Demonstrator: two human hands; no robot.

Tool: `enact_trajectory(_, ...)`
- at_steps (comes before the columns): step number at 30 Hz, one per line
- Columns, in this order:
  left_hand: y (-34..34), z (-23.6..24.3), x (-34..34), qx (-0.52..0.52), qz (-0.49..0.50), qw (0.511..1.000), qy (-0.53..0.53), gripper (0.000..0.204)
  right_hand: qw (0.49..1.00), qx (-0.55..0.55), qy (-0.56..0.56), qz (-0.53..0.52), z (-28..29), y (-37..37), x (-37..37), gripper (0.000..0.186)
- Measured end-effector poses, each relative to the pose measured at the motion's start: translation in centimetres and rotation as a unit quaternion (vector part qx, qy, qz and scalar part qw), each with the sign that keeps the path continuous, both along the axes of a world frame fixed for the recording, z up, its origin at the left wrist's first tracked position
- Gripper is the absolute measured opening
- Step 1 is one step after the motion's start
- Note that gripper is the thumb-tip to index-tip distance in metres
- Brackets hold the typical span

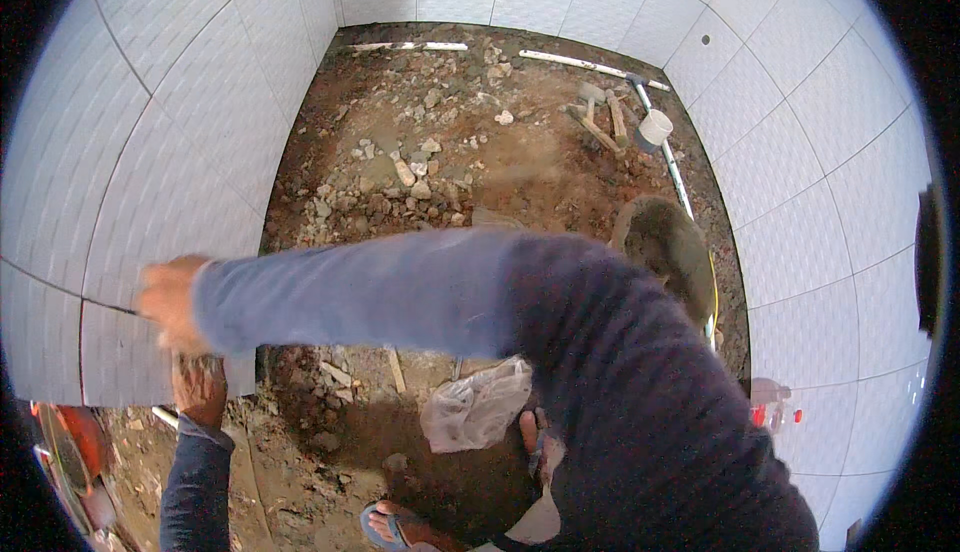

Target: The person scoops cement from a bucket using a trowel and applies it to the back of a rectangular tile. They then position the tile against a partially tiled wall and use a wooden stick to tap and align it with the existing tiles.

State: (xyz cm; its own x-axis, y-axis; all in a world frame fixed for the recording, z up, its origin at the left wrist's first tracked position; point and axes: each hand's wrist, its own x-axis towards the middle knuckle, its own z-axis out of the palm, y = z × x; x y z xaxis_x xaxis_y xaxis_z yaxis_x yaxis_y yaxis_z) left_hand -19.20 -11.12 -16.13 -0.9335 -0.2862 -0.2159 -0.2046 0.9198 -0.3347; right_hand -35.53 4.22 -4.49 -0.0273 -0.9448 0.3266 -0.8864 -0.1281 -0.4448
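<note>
My right arm, in a grey-blue sleeve, reaches across to the white tiled wall (190, 172) on the left. My right hand (172, 302) is at the tile face by a dark joint, smeared by motion, so its fingers and anything in them are unclear. Just below it, my left hand (202, 390) lies against the lower tile (110, 362), close to its bottom edge. The left fingers point up and look flat, their tips partly hidden behind the right hand. A crumpled clear plastic bag (478, 410) lies on the ground between my arms, near my sandalled feet.
Broken stones (420, 167) litter the dirt floor. White pipes (590, 67) run along the far and right walls, near a white pipe cup (655, 128) and a hammer (592, 100). A grey rounded mass (665, 252) sits right; an orange tub (80, 442) stands lower left.
</note>
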Motion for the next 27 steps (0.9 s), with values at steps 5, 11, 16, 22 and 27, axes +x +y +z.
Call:
enact_trajectory(5,2.3,0.9,-1.0,-0.111,-0.155,0.969,0.156,0.07,0.954,0.211,0.073,-0.201,-7.6,18.4,-16.3,0.045)
enact_trajectory(11,2.8,1.7,-0.2,-0.114,-0.126,0.976,0.139,0.054,0.811,0.221,0.178,-0.511,-17.0,43.5,-32.4,0.04)
enact_trajectory(16,2.4,2.1,-0.1,-0.149,-0.162,0.967,0.13,0.05,0.773,0.242,0.164,-0.564,-20.8,51.3,-34.9,0.037)
enact_trajectory(22,3.9,1.9,-2.6,-0.175,-0.093,0.978,0.069,0.063,0.753,0.281,0.191,-0.563,-21.5,50.9,-37.2,0.035)
enact_trajectory(27,4.0,2.1,-2.0,-0.171,-0.092,0.979,0.07,0.061,0.757,0.273,0.204,-0.558,-21.7,51.4,-37.1,0.033)
